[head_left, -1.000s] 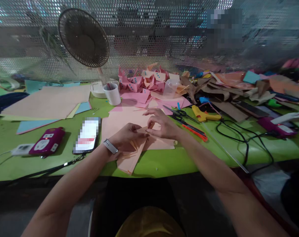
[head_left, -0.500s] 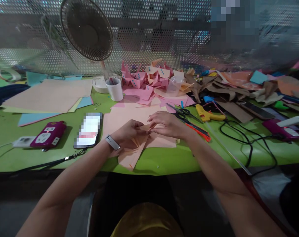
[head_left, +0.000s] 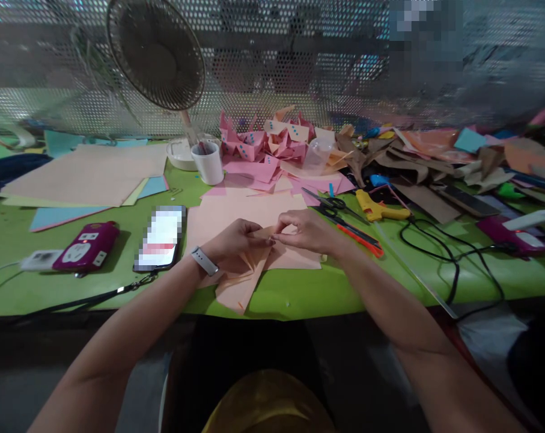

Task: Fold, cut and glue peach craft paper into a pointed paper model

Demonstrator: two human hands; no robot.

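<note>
Nearest, on the green table's front edge, lies a matte, creased peach paper piece. The left hand and right hand meet over it, fingertips closed pinching one fold. Beyond the paper stands a smooth white cup; farther back, a round mesh fan fronts a perforated metal screen.

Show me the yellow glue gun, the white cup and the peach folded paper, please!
yellow plastic glue gun (head_left: 380, 210), head view, on the middle of its body.
white round cup (head_left: 208, 163), head view, on its side wall.
peach folded paper (head_left: 240, 287), head view, on the flap near the table edge.
</note>
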